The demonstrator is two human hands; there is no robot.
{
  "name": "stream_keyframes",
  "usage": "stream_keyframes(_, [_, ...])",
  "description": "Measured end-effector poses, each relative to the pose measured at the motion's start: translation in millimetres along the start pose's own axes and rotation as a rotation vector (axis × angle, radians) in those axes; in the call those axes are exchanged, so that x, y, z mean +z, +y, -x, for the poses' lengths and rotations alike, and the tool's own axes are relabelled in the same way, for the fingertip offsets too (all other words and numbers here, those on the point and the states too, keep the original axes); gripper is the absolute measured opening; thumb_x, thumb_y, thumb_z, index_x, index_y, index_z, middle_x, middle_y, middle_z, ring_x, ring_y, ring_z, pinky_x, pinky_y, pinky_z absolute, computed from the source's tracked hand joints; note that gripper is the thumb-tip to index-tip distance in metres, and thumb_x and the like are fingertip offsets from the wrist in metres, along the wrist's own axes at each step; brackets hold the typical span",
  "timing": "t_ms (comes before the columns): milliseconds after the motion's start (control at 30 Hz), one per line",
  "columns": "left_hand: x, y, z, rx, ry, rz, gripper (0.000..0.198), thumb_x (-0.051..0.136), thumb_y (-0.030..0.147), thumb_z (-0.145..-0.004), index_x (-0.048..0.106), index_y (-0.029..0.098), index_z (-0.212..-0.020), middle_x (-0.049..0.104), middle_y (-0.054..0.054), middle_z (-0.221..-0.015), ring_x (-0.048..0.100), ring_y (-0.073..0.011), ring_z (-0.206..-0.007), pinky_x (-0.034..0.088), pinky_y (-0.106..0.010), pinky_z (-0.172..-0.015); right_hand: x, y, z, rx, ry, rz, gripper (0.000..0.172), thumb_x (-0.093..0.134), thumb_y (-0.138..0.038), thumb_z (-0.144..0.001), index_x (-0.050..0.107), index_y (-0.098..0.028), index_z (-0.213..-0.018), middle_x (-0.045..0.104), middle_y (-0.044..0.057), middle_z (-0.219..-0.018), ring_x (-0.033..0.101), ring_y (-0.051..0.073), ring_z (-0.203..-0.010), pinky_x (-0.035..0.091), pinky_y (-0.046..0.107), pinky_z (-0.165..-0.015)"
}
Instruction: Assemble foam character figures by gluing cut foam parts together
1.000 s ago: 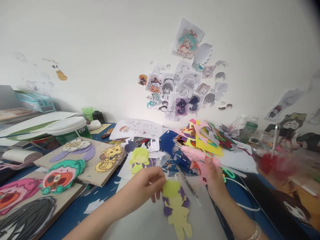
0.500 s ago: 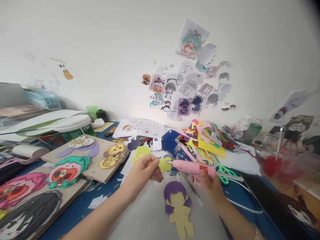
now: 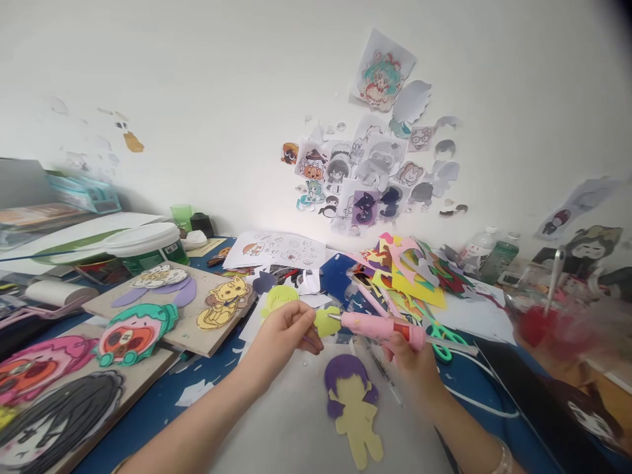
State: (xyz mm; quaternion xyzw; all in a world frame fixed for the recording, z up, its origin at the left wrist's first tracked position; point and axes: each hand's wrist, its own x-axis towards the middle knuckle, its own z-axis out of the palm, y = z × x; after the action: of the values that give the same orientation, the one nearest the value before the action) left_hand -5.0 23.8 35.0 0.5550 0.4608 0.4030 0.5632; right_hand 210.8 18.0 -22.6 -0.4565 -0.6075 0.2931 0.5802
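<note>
My left hand (image 3: 289, 332) pinches a small lime-green cutout (image 3: 326, 322) between thumb and fingertips. In my right hand (image 3: 412, 359) is a pink hot glue gun (image 3: 372, 326), its metal nozzle pointing left and lying over the cutout; whether it touches cannot be told. Below the hands lies a pale yellow doll-shaped cutout (image 3: 354, 424) with purple hair (image 3: 343, 368), flat on a grey translucent mat (image 3: 276, 428). Behind my left hand rests another lime-green cutout (image 3: 280, 296), partly covered by the hand.
Green-handled scissors (image 3: 441, 345) and a white cable (image 3: 486, 405) lie to the right. Colourful scraps (image 3: 409, 270) are heaped at the back. Boards (image 3: 190, 332) with finished character cutouts and a white-lidded tub (image 3: 143, 243) stand left. Bottles (image 3: 500, 257) stand back right.
The lime-green cutout has turned slightly and shows more of its surface beside the nozzle. Both hands keep their grips, and the view has shifted a little.
</note>
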Motion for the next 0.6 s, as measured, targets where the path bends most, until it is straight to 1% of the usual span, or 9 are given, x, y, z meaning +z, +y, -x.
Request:
stream_keyframes(100, [-1.0,0,-1,-0.007,0.003,0.006,0.033,0.053,0.051,-0.075,0.048,0.018,-0.071,0.064,-0.001,-0.059,0.065,-0.0175,-0.061,0.053,-0.032,-0.064,-1,-4,-1,-0.023,0.039,0.067,0.043,0.051,-0.058,-0.073,0.048,-0.020,-0.054,0.040,-0.004,-0.041,0.038,0.011,-0.037,0.033,0.023,-0.036])
stream_keyframes(233, [-1.3,-2,-2,0.004,-0.009,0.062,0.034,0.055,0.052,-0.074,0.049,0.018,-0.070,0.063,-0.001,-0.060,0.065,-0.0181,-0.063,0.052,-0.031,-0.064,-2,-7,-3,-0.115,0.042,0.173,0.043,0.050,-0.055,-0.076,0.046,-0.020,-0.050,0.039,-0.003,-0.040,0.040,0.012,-0.039,0.033,0.024,-0.037])
stream_keyframes(333, [-1.7,-3,-3,0.007,-0.013,0.095,0.034,0.056,0.051,-0.073,0.049,0.018,-0.070,0.063,-0.001,-0.061,0.065,-0.0183,-0.064,0.052,-0.030,-0.063,-4,-7,-4,-0.147,0.077,0.187,0.043,0.050,-0.054,-0.076,0.046,-0.021,-0.049,0.038,-0.003,-0.040,0.040,0.013,-0.040,0.034,0.025,-0.039])
stream_keyframes(433, [-2.5,-3,-3,-0.002,-0.011,0.098,0.033,0.056,0.050,-0.073,0.049,0.018,-0.070,0.063,-0.001,-0.061,0.066,-0.0188,-0.066,0.051,-0.030,-0.065,-5,-8,-4,-0.144,0.097,0.182,0.043,0.049,-0.053,-0.077,0.046,-0.021,-0.049,0.043,-0.002,-0.042,0.043,0.014,-0.042,0.037,0.027,-0.043])
stream_keyframes(500, [-3.0,-2,-2,-0.013,0.002,0.089,0.032,0.055,0.050,-0.074,0.049,0.018,-0.071,0.064,-0.001,-0.062,0.066,-0.0188,-0.066,0.051,-0.031,-0.067,-6,-9,-5,-0.149,0.055,0.148,0.044,0.046,-0.053,-0.079,0.050,-0.020,-0.051,0.051,0.000,-0.047,0.049,0.015,-0.047,0.041,0.027,-0.048])
stream_keyframes(600, [-3.3,-1,-2,-0.025,0.037,0.072,0.032,0.055,0.049,-0.074,0.049,0.019,-0.071,0.064,0.000,-0.062,0.066,-0.0190,-0.066,0.050,-0.032,-0.068,-8,-12,-5,-0.151,-0.037,0.066,0.043,0.042,-0.053,-0.081,0.060,-0.019,-0.062,0.060,0.003,-0.057,0.057,0.018,-0.058,0.046,0.029,-0.059])
